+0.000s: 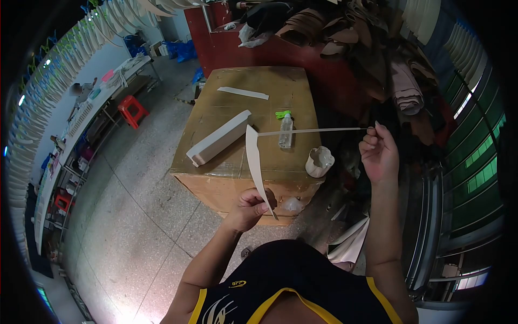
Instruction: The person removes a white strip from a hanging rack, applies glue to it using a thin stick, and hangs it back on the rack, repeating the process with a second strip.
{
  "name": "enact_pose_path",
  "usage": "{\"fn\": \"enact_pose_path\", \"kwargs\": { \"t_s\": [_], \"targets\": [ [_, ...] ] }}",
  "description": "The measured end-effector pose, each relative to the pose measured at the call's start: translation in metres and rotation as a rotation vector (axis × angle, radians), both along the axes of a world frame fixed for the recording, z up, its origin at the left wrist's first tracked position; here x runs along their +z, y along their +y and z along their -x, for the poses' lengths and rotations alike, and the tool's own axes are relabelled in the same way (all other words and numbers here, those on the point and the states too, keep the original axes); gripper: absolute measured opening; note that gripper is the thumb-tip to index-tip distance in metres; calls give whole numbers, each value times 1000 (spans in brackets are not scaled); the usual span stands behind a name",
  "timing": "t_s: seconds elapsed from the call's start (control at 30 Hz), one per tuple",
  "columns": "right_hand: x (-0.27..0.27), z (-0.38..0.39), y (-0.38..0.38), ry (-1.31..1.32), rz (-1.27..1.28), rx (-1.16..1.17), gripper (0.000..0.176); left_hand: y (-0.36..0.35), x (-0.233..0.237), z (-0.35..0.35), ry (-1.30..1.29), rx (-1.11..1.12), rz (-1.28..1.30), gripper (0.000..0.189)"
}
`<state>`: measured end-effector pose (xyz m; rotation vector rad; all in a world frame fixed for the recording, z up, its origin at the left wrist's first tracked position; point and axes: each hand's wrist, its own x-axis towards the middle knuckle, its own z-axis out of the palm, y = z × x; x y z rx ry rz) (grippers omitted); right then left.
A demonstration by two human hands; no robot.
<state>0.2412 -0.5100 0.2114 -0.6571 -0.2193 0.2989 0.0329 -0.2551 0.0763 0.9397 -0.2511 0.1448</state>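
Note:
My left hand (252, 210) pinches the lower end of a curved white strip (254, 156), which stands up in front of the cardboard box. From near the top of that piece a thin pale ribbon (318, 130) runs taut to the right. The ribbon's far end is between the closed fingers of my right hand (379, 154). Behind the ribbon lies a clear small bottle (286, 137) with a green clip-like top. A long white block (220, 138), like a stack of strips, rests left of the curved piece.
The large cardboard box (210, 162) serves as a work surface. On it are a flat white strip (243, 93) and a white scalloped cup (319, 161). Brown rolled material (305, 27) lies behind. A red stool (132, 110) and long table (102, 100) stand left.

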Motion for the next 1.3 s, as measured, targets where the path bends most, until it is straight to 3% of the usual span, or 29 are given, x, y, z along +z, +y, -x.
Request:
{"fn": "enact_pose_path", "kwargs": {
  "t_s": [0.9,1.3],
  "targets": [
    [-18,16,5,35,9,58,10,-8,1,5,-12,-43,13,14],
    [-45,54,19,-77,212,133,10,-15,14,1,11,53,94,17]
  ]
}}
